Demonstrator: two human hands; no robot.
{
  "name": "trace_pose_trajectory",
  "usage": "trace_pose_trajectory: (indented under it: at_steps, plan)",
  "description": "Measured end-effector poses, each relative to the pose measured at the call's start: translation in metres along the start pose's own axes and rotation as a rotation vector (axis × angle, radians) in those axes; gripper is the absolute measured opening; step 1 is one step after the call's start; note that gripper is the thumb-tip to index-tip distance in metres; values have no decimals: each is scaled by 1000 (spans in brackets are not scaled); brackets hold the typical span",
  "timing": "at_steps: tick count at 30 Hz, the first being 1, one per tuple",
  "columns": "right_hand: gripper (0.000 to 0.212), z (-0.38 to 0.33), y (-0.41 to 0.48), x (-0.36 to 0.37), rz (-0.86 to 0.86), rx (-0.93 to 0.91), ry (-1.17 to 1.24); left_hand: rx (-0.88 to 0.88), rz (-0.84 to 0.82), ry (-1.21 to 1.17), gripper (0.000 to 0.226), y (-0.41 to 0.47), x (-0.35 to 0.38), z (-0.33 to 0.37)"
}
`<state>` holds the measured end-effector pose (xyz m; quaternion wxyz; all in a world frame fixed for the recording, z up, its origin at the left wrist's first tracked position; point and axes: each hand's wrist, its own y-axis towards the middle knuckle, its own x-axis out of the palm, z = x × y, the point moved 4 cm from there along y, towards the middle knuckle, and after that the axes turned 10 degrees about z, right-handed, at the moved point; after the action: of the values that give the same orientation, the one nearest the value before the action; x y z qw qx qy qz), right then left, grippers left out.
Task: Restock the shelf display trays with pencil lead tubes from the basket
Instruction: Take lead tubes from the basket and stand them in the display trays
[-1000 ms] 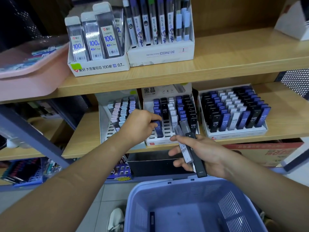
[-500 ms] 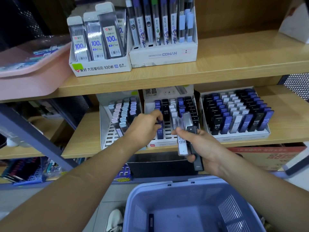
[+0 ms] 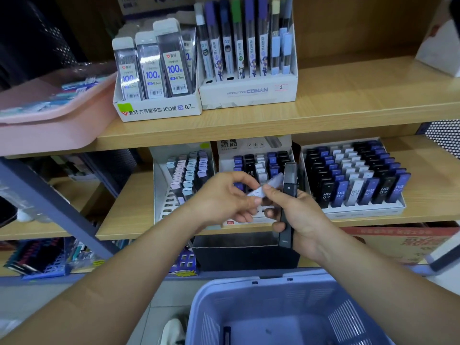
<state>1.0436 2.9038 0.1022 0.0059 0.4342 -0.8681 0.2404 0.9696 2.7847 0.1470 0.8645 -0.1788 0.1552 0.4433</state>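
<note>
- You're mid-restock, I'd say well past halfway. The basket (image 3: 249,285) down near you looks almost cleaned out: I only spot one dark tube (image 3: 226,333) lying on its floor, though the bottom edge of the view cuts off part of it.
- Your left hand (image 3: 224,199) has its fingers pinched on a pale tube (image 3: 270,185), held in the air just in front of the middle tray (image 3: 229,223). It's blurry, so I can't tell exactly how the grip sits.
- Your right hand (image 3: 302,215) has its fingers wrapped around a black tube (image 3: 288,180) held upright, with the thumb touching the pale one too. It looks like a hand-off between hands.
- The right tray (image 3: 361,210) looks full, so that one's done.
- The middle tray shows bare slots in its near rows, so both tubes probably go there.
- The left tray (image 3: 169,205) has loads of empty slots near the front, more than you have tubes for.
- What's left: seat these two, grab the dark tube, and you're basically out of stock.
</note>
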Motion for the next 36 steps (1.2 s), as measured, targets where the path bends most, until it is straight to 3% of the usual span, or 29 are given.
trace_pose_trajectory:
  at_steps: [5, 11, 16, 21, 24, 29, 34, 36]
  plan:
    - [6, -1, 7, -2, -4, -18, -69, 95, 252, 299, 17, 3, -55, -3]
    - [23, 19, 17, 0, -34, 26, -338, 306, 540, 756, 19, 4, -79, -3]
    - [63, 43, 22, 2, -151, -134, -814, 367, 561, 702, 20, 3, -73, 1]
    - [64, 44, 26, -1, -143, -414, -1324, 384, 563, 626, 18, 5, -65, 2]
    - [64, 44, 27, -5, -114, -481, -1497, 391, 553, 619, 17, 7, -60, 2]
    - [65, 43, 29, -13, -131, -425, -1411, 434, 532, 559, 20, 10, -45, 3]
    - [21, 34, 31, -36, -50, -157, -916, 490, 390, 650, 27, 18, -13, 1]
    - [17, 30, 27, -42, -56, -29, -760, 530, 342, 709, 28, 24, -2, -2]
